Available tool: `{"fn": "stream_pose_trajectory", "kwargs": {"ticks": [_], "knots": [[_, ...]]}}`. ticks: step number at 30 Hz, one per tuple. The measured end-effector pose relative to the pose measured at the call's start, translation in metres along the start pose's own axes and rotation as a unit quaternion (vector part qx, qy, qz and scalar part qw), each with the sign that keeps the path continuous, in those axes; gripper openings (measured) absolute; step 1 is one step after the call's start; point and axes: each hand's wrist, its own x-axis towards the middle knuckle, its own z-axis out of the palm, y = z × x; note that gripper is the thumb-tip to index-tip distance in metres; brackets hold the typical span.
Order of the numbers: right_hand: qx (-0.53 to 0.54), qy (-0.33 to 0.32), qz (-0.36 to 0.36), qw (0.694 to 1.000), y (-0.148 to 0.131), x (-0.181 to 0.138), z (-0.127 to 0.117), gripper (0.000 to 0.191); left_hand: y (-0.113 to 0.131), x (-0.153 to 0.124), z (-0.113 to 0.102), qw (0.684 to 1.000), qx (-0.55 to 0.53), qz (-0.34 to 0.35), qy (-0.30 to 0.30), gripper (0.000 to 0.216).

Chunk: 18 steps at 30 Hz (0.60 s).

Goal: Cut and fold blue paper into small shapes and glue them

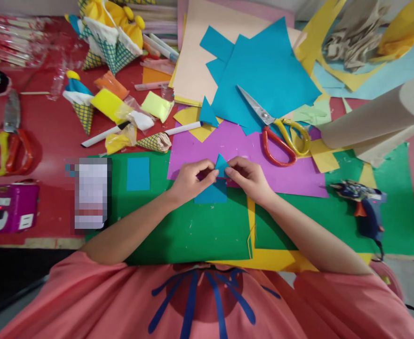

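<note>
Between my two hands is a small blue piece of paper (221,165) with a pointed top. My left hand (196,178) pinches its left side, thumb against fingertips. On the right side my right hand (247,176) grips it the same way. Just below my fingers a blue paper square (210,194) lies on the green sheet (179,230), partly covered. Another blue square (138,173) lies flat farther left. Under and behind my hands spreads a purple sheet (193,150). Scissors with red and yellow handles (281,134) rest beyond my right hand, blades apart.
A glue gun (367,207) lies at the right, near a white paper roll (372,115). Large blue paper (259,75) covers a pale stack behind. Paper cones (80,106) and clay packets (111,104) crowd the back left. More scissors (9,136) lie far left.
</note>
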Motion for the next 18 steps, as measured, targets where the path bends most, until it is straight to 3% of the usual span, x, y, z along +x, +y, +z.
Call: {"fn": "stream_pose_trajectory", "kwargs": {"ticks": [4, 10, 18], "knots": [[-0.005, -0.011, -0.002, 1.000, -0.0004, 0.0008, -0.0001, 0.019, -0.0010, -0.0022, 0.0015, 0.999, 0.018, 0.009, 0.037, 0.021], [-0.002, -0.014, -0.012, 1.000, -0.0006, -0.0003, -0.0009, 0.021, -0.0012, -0.0028, 0.0026, 0.998, -0.040, -0.014, 0.042, 0.022], [0.038, -0.027, 0.016, 0.999, -0.0014, 0.0001, -0.0026, 0.022, -0.0027, -0.0057, 0.0024, 0.997, 0.008, 0.054, 0.052, 0.019]]}}
